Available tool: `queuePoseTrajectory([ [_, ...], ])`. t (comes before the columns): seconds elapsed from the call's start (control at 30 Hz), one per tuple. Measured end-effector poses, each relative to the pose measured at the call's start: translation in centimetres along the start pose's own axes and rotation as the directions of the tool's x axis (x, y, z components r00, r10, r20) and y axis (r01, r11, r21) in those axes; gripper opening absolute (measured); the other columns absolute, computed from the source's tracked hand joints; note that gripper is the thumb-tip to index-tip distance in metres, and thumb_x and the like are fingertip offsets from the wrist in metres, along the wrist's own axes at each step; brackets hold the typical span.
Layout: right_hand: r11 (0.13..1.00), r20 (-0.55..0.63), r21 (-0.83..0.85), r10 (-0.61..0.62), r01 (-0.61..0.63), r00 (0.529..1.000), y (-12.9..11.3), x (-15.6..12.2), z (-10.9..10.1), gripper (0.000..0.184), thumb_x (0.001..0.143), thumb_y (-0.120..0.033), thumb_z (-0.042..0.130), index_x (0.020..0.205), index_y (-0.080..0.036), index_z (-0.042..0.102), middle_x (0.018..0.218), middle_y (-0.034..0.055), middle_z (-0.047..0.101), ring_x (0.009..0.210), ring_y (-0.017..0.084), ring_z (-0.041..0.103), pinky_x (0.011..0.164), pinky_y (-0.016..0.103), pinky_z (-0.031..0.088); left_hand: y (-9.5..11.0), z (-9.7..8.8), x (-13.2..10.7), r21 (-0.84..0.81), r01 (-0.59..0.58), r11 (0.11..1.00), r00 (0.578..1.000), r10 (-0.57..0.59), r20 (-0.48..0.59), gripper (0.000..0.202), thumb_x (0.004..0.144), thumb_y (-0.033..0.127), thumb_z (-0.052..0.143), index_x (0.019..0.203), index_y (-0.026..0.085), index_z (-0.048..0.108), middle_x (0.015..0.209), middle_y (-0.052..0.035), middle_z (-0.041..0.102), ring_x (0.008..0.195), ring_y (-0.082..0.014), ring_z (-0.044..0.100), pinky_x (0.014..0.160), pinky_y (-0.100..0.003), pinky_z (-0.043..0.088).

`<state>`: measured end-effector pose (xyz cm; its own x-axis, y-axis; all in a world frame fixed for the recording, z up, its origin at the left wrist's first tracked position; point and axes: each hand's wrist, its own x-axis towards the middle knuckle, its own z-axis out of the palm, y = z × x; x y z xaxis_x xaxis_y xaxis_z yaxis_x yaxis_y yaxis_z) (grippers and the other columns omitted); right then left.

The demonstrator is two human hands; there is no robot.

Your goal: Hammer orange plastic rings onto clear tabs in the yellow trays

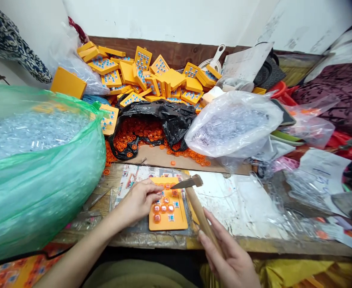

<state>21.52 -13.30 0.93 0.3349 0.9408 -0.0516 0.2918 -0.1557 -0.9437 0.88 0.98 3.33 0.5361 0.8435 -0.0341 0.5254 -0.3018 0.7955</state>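
A yellow plastic panel [164, 224] lies flat on the bench before me, bearing several clear orange caps [163, 208] and a few blue-and-white square pieces [171, 217]. Over its upper left part is my left hand [138, 198], fingers drawn together and fingertips down at the panel. Whatever is between those fingertips is hidden. My right hand [228, 252] grips the wooden handle of a hammer [200, 208]. The hammer's dark pointed head [188, 183] is above the panel's upper right, its tip near my left fingertips.
A green bag [58, 180] of clear plastic pieces bulges at left. Behind the panel, a black bag [178, 120] spills orange rings [124, 140]. Yellow panels [172, 78] are heaped at the back. A white bag [235, 124] of clear pieces stands right; papers [322, 168] and clutter lie beyond.
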Motion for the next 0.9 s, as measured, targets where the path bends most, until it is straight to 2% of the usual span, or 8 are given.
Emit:
queuePoseTrajectory([
  [0.03, 0.996, 0.043, -0.058, -0.069, 0.072, 0.997, 0.2, -0.1, -0.1, 0.042, 0.086, -0.036, 0.062, 0.126, -0.025, 0.063, 0.124, 0.0052, 0.066, 0.101, 0.024, 0.069, 0.08, 0.028, 0.059, -0.2, -0.1, 0.1, -0.021, 0.031, 0.999, 0.999, -0.03, 0.042, 0.025, 0.083, 0.018, 0.053, 0.095, 0.016, 0.074, 0.089, -0.0083, 0.071, 0.085, -0.0203, 0.065, 0.079, -0.029, 0.05],
  [0.1, 0.964, 0.137, -0.156, -0.197, 0.217, 0.971, 0.5, -0.3, -0.4, 0.041, 0.089, -0.027, 0.058, 0.13, -0.026, 0.059, 0.13, 0.0023, 0.061, 0.116, 0.022, 0.06, 0.096, 0.029, 0.049, -0.2, -0.4, 0.0, -0.038, 0.047, 0.998, 0.991, -0.042, 0.13, 0.026, 0.085, 0.021, 0.05, 0.096, 0.017, 0.074, 0.091, -0.0081, 0.071, 0.087, -0.0214, 0.065, 0.081, -0.03, 0.049],
  [0.2, 0.877, 0.248, -0.261, -0.343, 0.404, 0.906, 0.7, -0.5, -0.4, 0.051, 0.091, -0.017, 0.054, 0.139, -0.03, 0.048, 0.134, -0.0004, 0.057, 0.117, 0.018, 0.059, 0.097, 0.025, 0.046, 0.4, -0.6, -0.4, 0.0, -0.005, 1.0, 0.982, 0.005, 0.189, 0.03, 0.088, 0.022, 0.044, 0.097, 0.016, 0.072, 0.09, -0.0092, 0.067, 0.087, -0.0216, 0.063, 0.079, -0.029, 0.048],
  [0.3, 0.792, 0.301, -0.329, -0.428, 0.514, 0.853, 0.5, -0.5, -0.4, 0.061, 0.091, -0.011, 0.05, 0.146, -0.034, 0.036, 0.136, -0.0011, 0.056, 0.117, 0.017, 0.059, 0.095, 0.023, 0.047, 0.6, -0.2, -0.9, 0.069, -0.033, 0.997, 0.987, 0.021, 0.159, 0.03, 0.089, 0.021, 0.042, 0.092, 0.014, 0.072, 0.089, -0.01, 0.064, 0.084, -0.0211, 0.061, 0.076, -0.029, 0.047],
  [0.47, 0.707, 0.349, -0.409, -0.464, 0.578, 0.814, 0.2, -0.4, -0.2, 0.065, 0.092, -0.01, 0.047, 0.149, -0.032, 0.026, 0.13, 0.0032, 0.062, 0.112, 0.015, 0.063, 0.091, 0.022, 0.049, -0.1, 0.6, -1.4, -0.02, 0.132, 0.991, 0.991, -0.132, -0.011, 0.02, 0.083, 0.015, 0.054, 0.09, 0.012, 0.073, 0.087, -0.0093, 0.07, 0.082, -0.0203, 0.065, 0.079, -0.03, 0.048],
  [0.63, 0.683, 0.35, -0.432, -0.475, 0.589, 0.807, -0.3, -0.2, 0.1, 0.062, 0.093, -0.011, 0.045, 0.149, -0.029, 0.027, 0.125, 0.0063, 0.066, 0.107, 0.016, 0.066, 0.085, 0.02, 0.053, -0.7, 0.8, -1.8, -0.047, 0.051, 0.998, 0.99, -0.056, -0.127, 0.021, 0.082, 0.011, 0.053, 0.083, 0.011, 0.074, 0.086, -0.0101, 0.068, 0.081, -0.0191, 0.063, 0.078, -0.029, 0.05],
  [0.8, 0.717, 0.345, -0.361, -0.492, 0.597, 0.799, -1.2, -0.3, -0.3, 0.067, 0.091, -0.007, 0.045, 0.15, -0.032, 0.024, 0.123, 0.0065, 0.066, 0.106, 0.016, 0.067, 0.083, 0.021, 0.054, -1.1, 0.9, -1.9, -0.061, 0.029, 0.998, 0.989, -0.037, -0.143, 0.022, 0.084, 0.012, 0.052, 0.082, 0.011, 0.074, 0.084, -0.0099, 0.065, 0.081, -0.0187, 0.062, 0.076, -0.029, 0.051],
  [0.9, 0.71, 0.429, -0.365, -0.446, 0.602, 0.786, -0.9, -0.7, -0.2, 0.069, 0.09, -0.004, 0.041, 0.151, -0.033, 0.023, 0.123, 0.0065, 0.066, 0.104, 0.016, 0.068, 0.079, 0.019, 0.056, -1.4, 1.1, -2.0, -0.079, 0.017, 0.997, 0.989, -0.028, -0.144, 0.024, 0.084, 0.011, 0.05, 0.084, 0.011, 0.075, 0.085, -0.0098, 0.064, 0.081, -0.0185, 0.062, 0.076, -0.029, 0.051],
])
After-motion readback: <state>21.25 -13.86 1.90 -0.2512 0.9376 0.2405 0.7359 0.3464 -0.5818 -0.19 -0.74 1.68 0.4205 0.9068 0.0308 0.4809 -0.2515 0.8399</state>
